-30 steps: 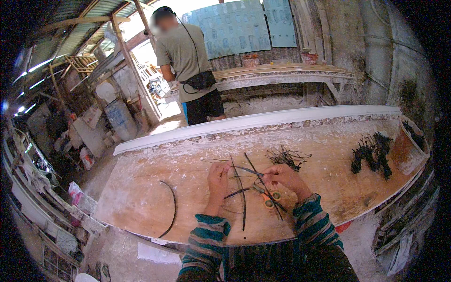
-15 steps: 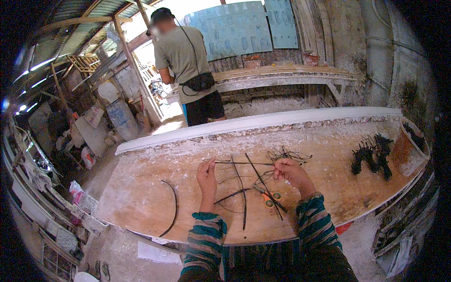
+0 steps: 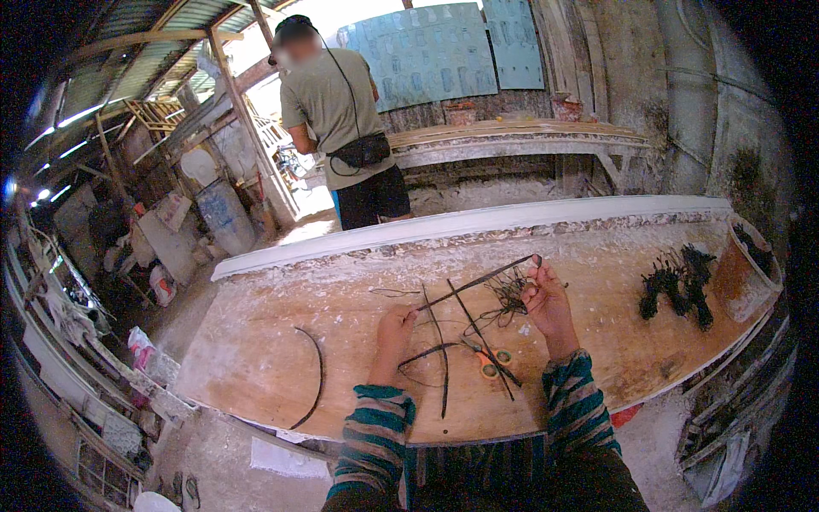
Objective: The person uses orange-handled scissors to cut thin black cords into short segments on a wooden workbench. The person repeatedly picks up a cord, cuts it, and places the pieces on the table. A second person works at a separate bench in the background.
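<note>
Between my two hands a thin black strip [image 3: 478, 282] is stretched, slanting up to the right above the table. One end is pinched in my left hand [image 3: 397, 328]; the other is pinched in my right hand [image 3: 548, 300], which is held higher. Beneath lie several loose black strips [image 3: 443, 367], some crossing each other. Scissors with orange handles [image 3: 490, 363] rest among them, partly covered by a strip. A tangle of thin black cord [image 3: 508, 294] lies just left of my right hand. One curved black strip [image 3: 321, 375] lies alone toward the left.
Bundles of black cord [image 3: 676, 283] lie at the right beside a tipped reddish bucket [image 3: 744, 271]. A long white moulding [image 3: 478, 224] runs along the wooden table's [image 3: 247, 341] far edge. Beyond it a person [image 3: 341, 119] stands near a long bench [image 3: 520, 141].
The strip has gone from nearly level to slanted. My right hand has risen and turned upward; my left hand has moved slightly right and down.
</note>
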`<action>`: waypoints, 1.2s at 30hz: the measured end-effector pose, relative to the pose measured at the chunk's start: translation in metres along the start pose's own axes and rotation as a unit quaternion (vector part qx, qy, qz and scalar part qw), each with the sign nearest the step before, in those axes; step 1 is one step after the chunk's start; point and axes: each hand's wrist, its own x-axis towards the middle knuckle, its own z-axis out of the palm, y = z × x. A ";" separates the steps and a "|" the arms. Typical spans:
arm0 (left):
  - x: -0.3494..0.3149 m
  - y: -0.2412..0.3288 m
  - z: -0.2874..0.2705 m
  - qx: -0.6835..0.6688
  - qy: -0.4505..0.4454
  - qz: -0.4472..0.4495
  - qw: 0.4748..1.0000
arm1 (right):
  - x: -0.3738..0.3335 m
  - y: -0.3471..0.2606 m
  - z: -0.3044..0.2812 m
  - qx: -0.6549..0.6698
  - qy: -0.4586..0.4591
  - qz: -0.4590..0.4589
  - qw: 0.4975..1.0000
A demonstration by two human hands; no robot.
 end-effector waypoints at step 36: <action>-0.025 0.048 0.049 -0.472 -0.099 -0.179 0.858 | -0.034 0.062 0.032 -0.437 -0.009 0.166 0.884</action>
